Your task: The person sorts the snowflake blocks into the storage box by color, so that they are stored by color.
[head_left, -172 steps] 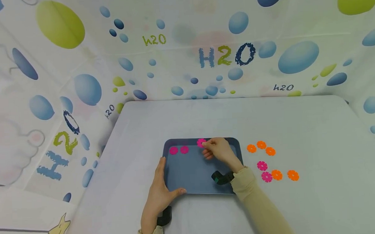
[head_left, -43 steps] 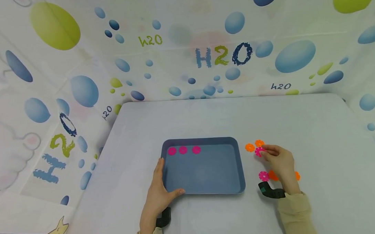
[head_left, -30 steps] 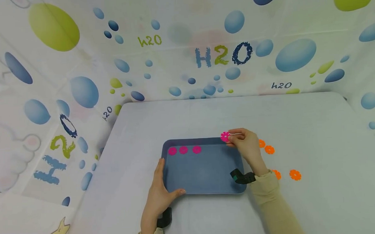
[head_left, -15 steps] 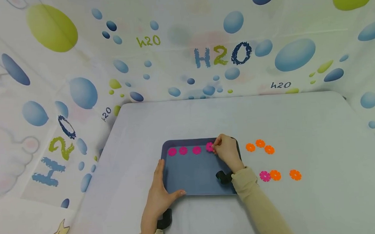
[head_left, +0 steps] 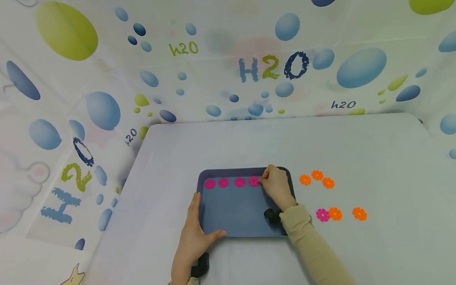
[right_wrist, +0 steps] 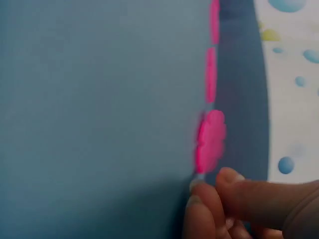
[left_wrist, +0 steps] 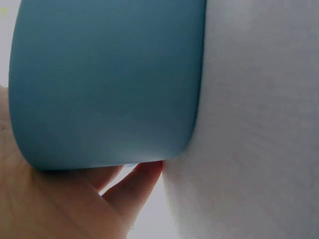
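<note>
A blue-grey rectangular tray (head_left: 238, 213) lies on the white table. My left hand (head_left: 195, 236) rests against its near left corner, fingers straight along the left side and thumb at the front rim; the left wrist view shows the tray wall (left_wrist: 109, 89) against the palm. Along the tray's far side runs a row of pink notched, flower-shaped discs (head_left: 223, 183). My right hand (head_left: 276, 185) pinches the edge of the rightmost pink disc (head_left: 253, 181). In the right wrist view this disc (right_wrist: 212, 142) tilts a little, thumb and fingertips right at its lower edge.
Right of the tray lie three orange discs (head_left: 317, 175) in a loose group. Nearer me sit a pink disc (head_left: 322, 215), an orange disc (head_left: 335, 214) beside it and another orange disc (head_left: 360, 214). A cloth backdrop (head_left: 218, 75) stands behind the table.
Two pink discs have gone from the right-hand table into the tray's row, carried one after another by my right hand. Lately the last one has come down in line. My left hand stays put.
</note>
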Available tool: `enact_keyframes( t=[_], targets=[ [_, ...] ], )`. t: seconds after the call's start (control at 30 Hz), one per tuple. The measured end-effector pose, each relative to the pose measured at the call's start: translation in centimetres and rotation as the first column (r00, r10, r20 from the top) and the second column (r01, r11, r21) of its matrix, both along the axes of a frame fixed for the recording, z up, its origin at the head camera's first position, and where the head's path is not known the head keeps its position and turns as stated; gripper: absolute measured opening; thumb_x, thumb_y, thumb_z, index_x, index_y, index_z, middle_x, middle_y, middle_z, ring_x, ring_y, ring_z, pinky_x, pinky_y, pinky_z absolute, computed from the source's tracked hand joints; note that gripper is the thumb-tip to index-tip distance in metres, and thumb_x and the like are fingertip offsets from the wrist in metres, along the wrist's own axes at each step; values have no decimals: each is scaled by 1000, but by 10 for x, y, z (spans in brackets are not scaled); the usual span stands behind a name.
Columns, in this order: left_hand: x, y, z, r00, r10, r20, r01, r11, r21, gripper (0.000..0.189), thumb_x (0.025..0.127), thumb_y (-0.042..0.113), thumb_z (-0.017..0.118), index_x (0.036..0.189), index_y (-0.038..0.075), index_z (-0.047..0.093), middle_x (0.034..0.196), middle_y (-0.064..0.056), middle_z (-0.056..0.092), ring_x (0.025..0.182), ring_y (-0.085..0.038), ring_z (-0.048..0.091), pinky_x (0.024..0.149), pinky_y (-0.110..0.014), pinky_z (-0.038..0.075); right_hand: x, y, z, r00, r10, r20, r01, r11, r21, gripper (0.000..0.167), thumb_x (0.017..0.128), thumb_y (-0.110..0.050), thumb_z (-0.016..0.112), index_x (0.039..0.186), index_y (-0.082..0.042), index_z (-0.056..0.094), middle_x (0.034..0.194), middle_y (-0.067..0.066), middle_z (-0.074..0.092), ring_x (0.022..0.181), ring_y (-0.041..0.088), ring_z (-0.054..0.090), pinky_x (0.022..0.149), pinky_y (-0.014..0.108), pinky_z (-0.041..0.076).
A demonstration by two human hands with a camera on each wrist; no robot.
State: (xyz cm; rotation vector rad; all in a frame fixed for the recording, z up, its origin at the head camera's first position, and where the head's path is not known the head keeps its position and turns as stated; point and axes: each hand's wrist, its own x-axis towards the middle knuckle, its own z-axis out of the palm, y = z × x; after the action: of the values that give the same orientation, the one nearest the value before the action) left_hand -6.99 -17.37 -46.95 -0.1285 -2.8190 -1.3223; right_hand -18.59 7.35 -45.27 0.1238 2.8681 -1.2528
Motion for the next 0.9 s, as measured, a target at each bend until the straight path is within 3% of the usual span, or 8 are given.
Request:
enact_keyframes(
  t=[0.2, 0.4, 0.67, 0.9],
  targets=[
    [0, 1, -1, 1000, -6, 12, 6, 1000, 8, 126, 63, 33, 90, 157, 11, 8, 161, -21, 13, 147, -43, 18, 113, -60, 28, 7, 15, 7, 997, -30, -64, 21, 991, -135, 16, 90, -12, 69, 84, -4, 56, 78, 14, 68, 66, 23, 66, 54, 24, 46],
    [0, -1, -1, 1000, -12, -9, 12, 1000, -10, 126, 63, 32, 90, 157, 10, 9, 161, -22, 14, 146, -44, 20, 113, -59, 29, 21, 44, 17, 995, -75, -59, 60, 972, -228, 15, 92, -15, 67, 100, -4, 62, 99, 17, 70, 89, 29, 69, 69, 29, 53],
    [-1, 0, 0, 1000, -11, 2, 11, 1000, 1, 126, 63, 32, 90, 156, 9, 9, 161, -22, 13, 146, -45, 19, 113, -60, 27, 40, 89, 31, 995, -94, -45, 85, 981, -174, 22, 94, -12, 63, 113, -3, 63, 113, 18, 69, 104, 30, 67, 88, 38, 55],
    [0, 0, -1, 1000, 0, 21, 0, 1000, 6, 126, 64, 31, 90, 157, 12, 8, 162, -20, 12, 147, -44, 18, 112, -60, 28, 72, 114, 27, 996, -5, 88, 13, 995, -101, 32, 94, -14, 64, 123, -2, 58, 123, 22, 64, 113, 37, 63, 95, 47, 52]
  ],
)
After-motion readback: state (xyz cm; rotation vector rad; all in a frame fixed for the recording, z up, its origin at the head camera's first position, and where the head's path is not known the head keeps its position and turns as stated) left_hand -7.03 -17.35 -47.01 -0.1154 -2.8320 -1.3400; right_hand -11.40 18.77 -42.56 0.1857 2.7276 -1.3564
